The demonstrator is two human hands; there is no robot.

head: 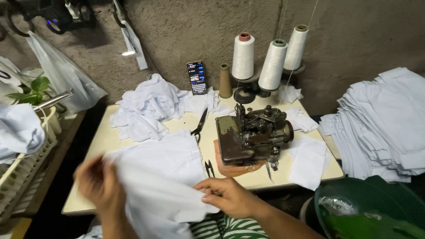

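A green tub (354, 199) stands at the lower right, below the worktop (102, 141) edge; it holds a crumpled clear plastic piece (337, 206). A pale slatted basket (26, 166) sits at the left edge with white cloth lying over its top. A clear plastic bag (62, 75) hangs against the wall at the upper left, beside a green plant (33, 90).

I hold a white cloth piece (159, 181) in front of me, over the near edge of the worktop. The cloth is plain white, lightly creased, and folds downward toward my lap. My left hand (97, 183) is blurred; its grip is closed on the left edge of the cloth. My right hand (228, 197) pinches the right edge of the cloth between thumb and fingers, with the grip nearly closed.

The worktop is cream-coloured and worn. A dark sewing machine (252, 132) stands right of centre. Black scissors (199, 126) lie just to its left, and small thread snips (209, 168) lie near my right hand. A loose heap of white cloth (150, 108) lies at the far left of the worktop. Three white thread cones (272, 62) and one bare brown cone (225, 82) stand at the back. A phone (197, 78) leans upright against the wall, its screen lit. A tall stack of folded white cloth (385, 124) lies to the right of the worktop. The wall (354, 40) is rough grey plaster.
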